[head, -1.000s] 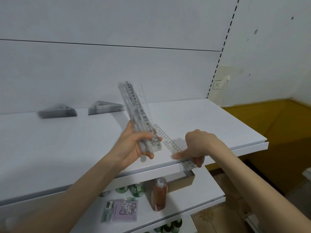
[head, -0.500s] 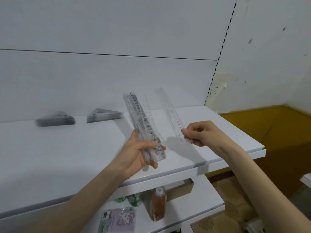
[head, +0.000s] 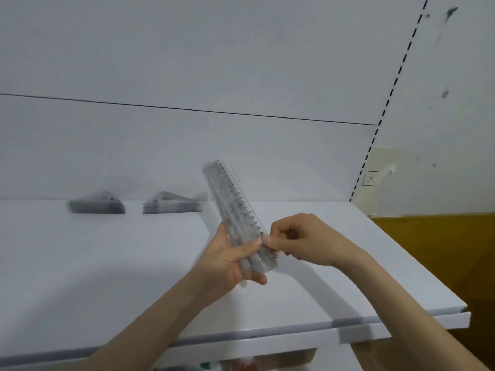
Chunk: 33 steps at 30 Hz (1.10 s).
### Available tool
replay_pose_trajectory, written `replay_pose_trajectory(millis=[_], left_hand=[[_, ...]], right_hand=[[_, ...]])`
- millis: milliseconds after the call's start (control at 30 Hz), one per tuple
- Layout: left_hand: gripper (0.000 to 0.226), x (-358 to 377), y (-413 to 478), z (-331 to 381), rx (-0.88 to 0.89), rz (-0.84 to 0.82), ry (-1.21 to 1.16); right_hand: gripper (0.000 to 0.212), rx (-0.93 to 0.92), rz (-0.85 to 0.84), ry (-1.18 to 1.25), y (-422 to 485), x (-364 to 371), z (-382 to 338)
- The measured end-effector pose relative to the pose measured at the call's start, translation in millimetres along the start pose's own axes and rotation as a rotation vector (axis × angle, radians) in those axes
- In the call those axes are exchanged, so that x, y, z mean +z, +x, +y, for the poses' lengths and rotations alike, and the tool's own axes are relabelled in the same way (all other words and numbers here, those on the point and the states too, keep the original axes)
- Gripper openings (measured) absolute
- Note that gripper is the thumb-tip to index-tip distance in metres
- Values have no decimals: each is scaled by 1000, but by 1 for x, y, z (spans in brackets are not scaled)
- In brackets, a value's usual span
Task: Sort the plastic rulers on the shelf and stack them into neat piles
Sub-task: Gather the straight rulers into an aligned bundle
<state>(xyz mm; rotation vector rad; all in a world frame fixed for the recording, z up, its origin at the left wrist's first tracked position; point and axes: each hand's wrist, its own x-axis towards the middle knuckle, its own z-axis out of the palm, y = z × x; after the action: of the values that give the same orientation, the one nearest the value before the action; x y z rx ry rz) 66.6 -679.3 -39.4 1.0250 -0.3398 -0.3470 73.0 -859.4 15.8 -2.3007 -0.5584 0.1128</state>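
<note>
Head view, clear ruler bundle (head: 238, 218), tilted, black numerals, blurred

Two piles of triangular rulers (head: 97, 206) (head: 171, 204) lie side by side at the back left of the shelf (head: 107, 277).

The rulers (head: 235, 210) are clear, glossy plastic with printed black marks. The shelf (head: 107, 263) is smooth and white with a soft sheen; the wall (head: 455, 116) beside it looks matt and stained.
</note>
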Motion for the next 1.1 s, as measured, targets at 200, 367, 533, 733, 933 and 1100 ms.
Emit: replay_pose_trajectory(millis=[200, 367, 533, 733, 933, 1100], left_hand=[[56, 11, 13, -12, -23, 3, 77], [60, 28, 24, -29, 64, 293, -2], [50, 42, 32, -41, 132, 554, 76], [47, 39, 39, -53, 96, 694, 101], [51, 27, 39, -47, 92, 656, 147], [61, -11, 9, -13, -126, 493, 432]], right_hand=[[48, 52, -255, -273, 21, -23, 3], [72, 146, 18, -151, 52, 3, -8], [59, 265, 88, -49, 87, 31, -15], [38, 209, -56, -172, 103, 45, -16], [35, 67, -86, -243, 115, 49, -24], [32, 54, -134, -229, 130, 37, -30]])
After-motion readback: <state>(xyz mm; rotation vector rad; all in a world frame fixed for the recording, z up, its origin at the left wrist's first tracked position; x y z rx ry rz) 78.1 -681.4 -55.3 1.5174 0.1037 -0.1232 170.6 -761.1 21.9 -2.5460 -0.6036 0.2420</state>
